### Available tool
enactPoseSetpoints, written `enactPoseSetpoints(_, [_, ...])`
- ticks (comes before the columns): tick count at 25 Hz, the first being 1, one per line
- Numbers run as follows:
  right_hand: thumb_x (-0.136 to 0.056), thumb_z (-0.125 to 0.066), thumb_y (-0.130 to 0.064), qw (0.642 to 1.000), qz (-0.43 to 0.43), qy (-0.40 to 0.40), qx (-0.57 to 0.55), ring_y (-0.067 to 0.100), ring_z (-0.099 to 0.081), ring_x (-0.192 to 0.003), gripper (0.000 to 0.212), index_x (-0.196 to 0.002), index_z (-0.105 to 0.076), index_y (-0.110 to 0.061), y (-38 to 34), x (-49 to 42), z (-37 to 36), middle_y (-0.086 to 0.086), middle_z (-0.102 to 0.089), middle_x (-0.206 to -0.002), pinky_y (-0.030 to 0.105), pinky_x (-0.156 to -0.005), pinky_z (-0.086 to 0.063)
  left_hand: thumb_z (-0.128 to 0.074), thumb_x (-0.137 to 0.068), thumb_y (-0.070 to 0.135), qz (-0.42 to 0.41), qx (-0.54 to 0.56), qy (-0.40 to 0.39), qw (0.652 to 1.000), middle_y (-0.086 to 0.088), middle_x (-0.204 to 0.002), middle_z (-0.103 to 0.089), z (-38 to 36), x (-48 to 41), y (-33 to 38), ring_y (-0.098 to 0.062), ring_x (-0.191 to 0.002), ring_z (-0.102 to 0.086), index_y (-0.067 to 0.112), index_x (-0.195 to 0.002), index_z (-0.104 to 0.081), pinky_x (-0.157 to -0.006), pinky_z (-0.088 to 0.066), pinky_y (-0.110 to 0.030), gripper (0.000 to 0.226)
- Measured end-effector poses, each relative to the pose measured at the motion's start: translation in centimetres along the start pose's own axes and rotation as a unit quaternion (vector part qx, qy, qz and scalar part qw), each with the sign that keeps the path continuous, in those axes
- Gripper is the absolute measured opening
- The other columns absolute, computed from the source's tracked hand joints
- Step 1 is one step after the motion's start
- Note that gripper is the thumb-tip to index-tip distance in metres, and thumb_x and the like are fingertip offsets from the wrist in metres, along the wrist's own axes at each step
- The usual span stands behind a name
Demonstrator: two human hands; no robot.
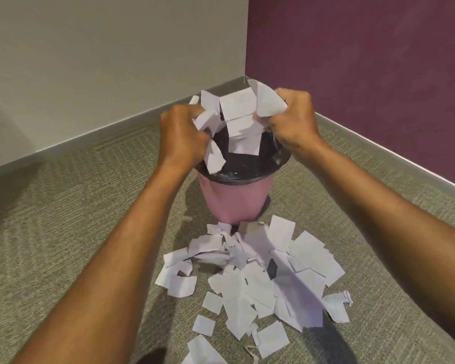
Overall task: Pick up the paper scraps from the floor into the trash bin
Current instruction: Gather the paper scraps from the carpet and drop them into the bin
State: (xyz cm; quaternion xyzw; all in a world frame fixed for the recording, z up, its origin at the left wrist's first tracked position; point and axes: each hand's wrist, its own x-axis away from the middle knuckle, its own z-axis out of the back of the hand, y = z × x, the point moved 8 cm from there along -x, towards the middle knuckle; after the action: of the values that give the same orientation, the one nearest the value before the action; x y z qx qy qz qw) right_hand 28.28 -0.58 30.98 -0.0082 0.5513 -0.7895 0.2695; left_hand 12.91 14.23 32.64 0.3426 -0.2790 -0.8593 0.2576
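A pink trash bin (234, 199) with a black liner stands upright on the carpet near the room's corner. Above its mouth, my left hand (181, 136) and my right hand (294, 120) press a bunch of white paper scraps (238, 109) between them. One scrap (243, 144) hangs lower, over the liner's opening. A wide pile of white paper scraps (258, 279) lies on the floor in front of the bin, between my forearms.
A cream wall (103, 61) runs along the left and a dark purple wall (365, 61) along the right, meeting behind the bin. Grey-green carpet (63, 232) stretches to both sides of the pile.
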Motion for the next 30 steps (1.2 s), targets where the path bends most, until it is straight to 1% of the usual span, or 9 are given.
enactPoseSetpoints(6, [-0.078,-0.073,-0.001,0.99,-0.01,-0.002,0.141,0.02,-0.063,-0.092,0.016,-0.092,-0.07,-0.007,2.8,-4.2,-2.7,0.006,-0.069,-0.096,0.026,-0.053,-0.045,-0.071,-0.076,-0.001,0.046,-0.035,-0.068,0.996,-0.013,-0.107,-0.067,-7.3,-5.4,-3.2,-0.026,-0.095,-0.063,0.007,-0.102,-0.071,-0.066,-0.041,-0.025,0.027])
enactPoseSetpoints(9, [-0.08,-0.069,0.002,0.981,-0.014,-0.066,0.179,0.018,-0.061,-0.086,0.023,-0.101,-0.069,-0.007,4.4,-4.2,-4.3,0.009,-0.07,-0.101,0.024,-0.05,-0.044,-0.075,-0.075,0.0,0.026,-0.067,-0.156,0.985,-0.009,-0.116,-0.064,-10.0,-5.3,-4.1,-0.021,-0.097,-0.059,0.011,-0.11,-0.068,-0.071,-0.041,-0.023,0.037])
enactPoseSetpoints(13, [-0.079,-0.073,-0.001,0.975,-0.038,-0.119,0.183,0.021,-0.057,-0.103,0.047,-0.122,-0.06,-0.013,6.0,-4.0,-5.0,0.008,-0.06,-0.121,0.032,-0.074,-0.052,-0.076,-0.071,0.006,-0.006,-0.067,-0.216,0.974,-0.007,-0.114,-0.064,-11.2,-4.8,-4.3,-0.022,-0.104,-0.058,0.015,-0.117,-0.062,-0.073,-0.041,-0.026,0.049])
enactPoseSetpoints(17, [-0.078,-0.072,-0.003,0.971,-0.038,-0.146,0.185,0.019,-0.052,-0.099,0.054,-0.128,-0.056,-0.015,6.5,-3.1,-5.1,0.009,-0.055,-0.129,0.029,-0.066,-0.05,-0.076,-0.073,0.015,-0.016,-0.03,-0.283,0.958,-0.006,-0.132,-0.057,-11.8,-3.3,-5.0,-0.026,-0.12,-0.053,0.018,-0.143,-0.04,-0.093,-0.045,-0.032,0.078])
enactPoseSetpoints(19, [-0.078,-0.07,-0.001,0.965,-0.02,-0.158,0.211,0.022,-0.052,-0.107,0.055,-0.13,-0.055,-0.014,6.5,-2.6,-5.1,0.008,-0.053,-0.134,0.028,-0.071,-0.049,-0.072,-0.077,0.02,-0.023,-0.037,-0.252,0.967,-0.008,-0.128,-0.06,-10.9,-2.8,-5.2,-0.026,-0.115,-0.056,0.017,-0.137,-0.047,-0.094,-0.05,-0.038,0.065])
enactPoseSetpoints(22, [-0.08,-0.065,0.002,0.96,0.018,-0.136,0.242,0.024,-0.052,-0.122,0.05,-0.126,-0.058,-0.015,6.0,-1.5,-4.6,0.007,-0.054,-0.135,0.034,-0.094,-0.049,-0.063,-0.087,0.024,0.017,-0.019,-0.08,0.996,-0.002,-0.086,-0.067,-7.1,-1.5,-6.2,-0.014,-0.074,-0.062,0.013,-0.098,-0.068,-0.065,-0.054,-0.03,0.016])
enactPoseSetpoints(26, [-0.079,-0.056,-0.002,0.977,0.121,-0.004,0.175,0.014,-0.063,-0.079,0.018,-0.086,-0.071,-0.01,3.7,2.9,-1.4,0.001,-0.069,-0.087,0.031,-0.07,-0.055,-0.051,-0.094,0.026,0.176,0.017,0.159,0.971,-0.007,-0.074,-0.061,-2.4,4.1,-13.2,-0.015,-0.061,-0.05,0.016,-0.074,-0.055,-0.058,-0.048,-0.03,0.023])
enactPoseSetpoints(28, [-0.08,-0.055,-0.002,0.975,0.163,-0.043,0.146,0.011,-0.061,-0.065,0.016,-0.075,-0.069,-0.009,4.6,6.3,-1.6,-0.002,-0.066,-0.072,0.029,-0.06,-0.054,-0.046,-0.094,0.024,0.227,-0.031,0.143,0.963,-0.013,-0.085,-0.062,-3.3,8.3,-17.3,-0.02,-0.07,-0.054,0.013,-0.077,-0.052,-0.065,-0.051,-0.039,0.021])
enactPoseSetpoints(30, [-0.081,-0.057,-0.001,0.965,0.149,-0.137,0.165,0.012,-0.061,-0.063,0.017,-0.072,-0.069,-0.01,8.0,9.3,-3.6,-0.001,-0.067,-0.07,0.032,-0.059,-0.054,-0.047,-0.093,0.024,0.219,-0.103,0.016,0.97,-0.011,-0.087,-0.061,-6.4,12.3,-20.8,-0.024,-0.075,-0.059,0.007,-0.086,-0.057,-0.061,-0.05,-0.037,0.021])
